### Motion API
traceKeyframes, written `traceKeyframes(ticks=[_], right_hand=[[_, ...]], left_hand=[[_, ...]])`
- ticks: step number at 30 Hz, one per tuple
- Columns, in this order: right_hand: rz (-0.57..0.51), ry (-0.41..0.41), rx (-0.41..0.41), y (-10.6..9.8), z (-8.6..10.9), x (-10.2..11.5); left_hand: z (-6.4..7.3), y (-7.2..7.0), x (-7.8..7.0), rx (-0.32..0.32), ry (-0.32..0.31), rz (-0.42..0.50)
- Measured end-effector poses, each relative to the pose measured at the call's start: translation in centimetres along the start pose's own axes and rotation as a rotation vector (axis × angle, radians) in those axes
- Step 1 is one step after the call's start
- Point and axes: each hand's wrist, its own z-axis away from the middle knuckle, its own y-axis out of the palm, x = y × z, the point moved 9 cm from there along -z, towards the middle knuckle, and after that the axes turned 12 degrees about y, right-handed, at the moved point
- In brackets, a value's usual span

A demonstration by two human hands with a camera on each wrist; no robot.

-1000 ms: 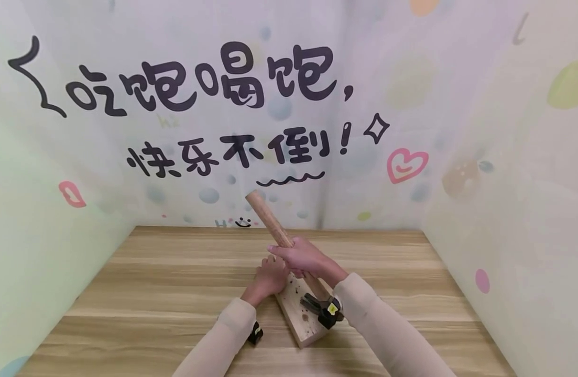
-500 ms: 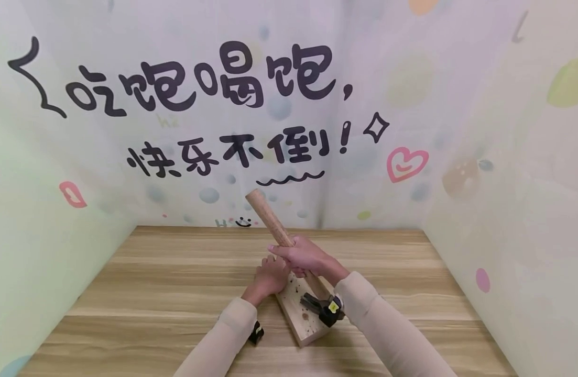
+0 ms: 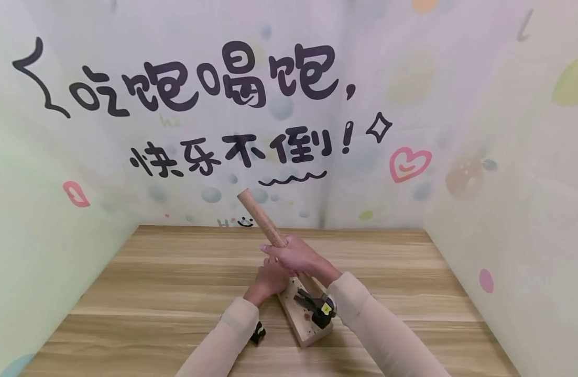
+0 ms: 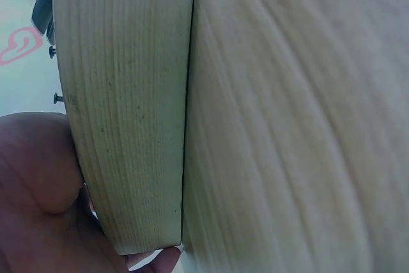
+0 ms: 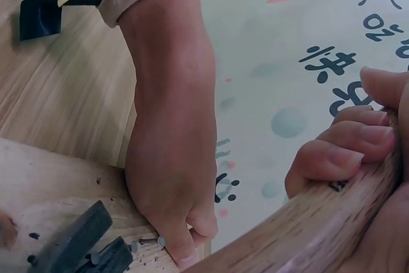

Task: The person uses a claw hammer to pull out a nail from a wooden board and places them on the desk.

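In the head view a thick wooden board [image 3: 293,319] lies on the table, dotted with small dark holes. My left hand [image 3: 271,276] grips its far end; in the left wrist view a fingertip shows at the end of the board. My right hand [image 3: 300,256] holds a claw hammer [image 3: 262,217] by the middle of its wooden handle, which slants up and away to the left. The dark hammer head is low over the board, and its claw [image 5: 80,241] lies among nails in the right wrist view. One nail [image 4: 59,98] sticks out of the board near my left hand.
The wood-grain table [image 3: 175,272] runs back to a printed cloth wall [image 3: 199,201], with pale walls on both sides. Black straps with yellow labels sit at the wrists, such as the left wrist strap [image 5: 42,11].
The hammer handle's upper end has tipped to the left, and my right hand and the hammer head have shifted slightly left with it. My left hand stays on the board.
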Motion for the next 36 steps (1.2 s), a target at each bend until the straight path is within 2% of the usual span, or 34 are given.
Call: traceKeyframes(ticks=[3,9,25,36], right_hand=[[-0.010,-0.021,-0.013,-0.27,0.26,0.19],[-0.038,-0.048,-0.036,-0.64,0.47,0.20],[-0.067,-0.069,-0.070,-0.87,0.53,0.17],[-0.078,-0.066,-0.061,-0.65,0.54,-0.29]], left_hand=[[-0.05,-0.08,-0.15,0.030,-0.006,-0.030],[-0.17,-0.03,0.09,0.060,-0.047,-0.021],[-0.57,0.45,0.46,0.040,-0.030,-0.059],[-0.23,0.39,0.50,0.028,-0.074,0.007]])
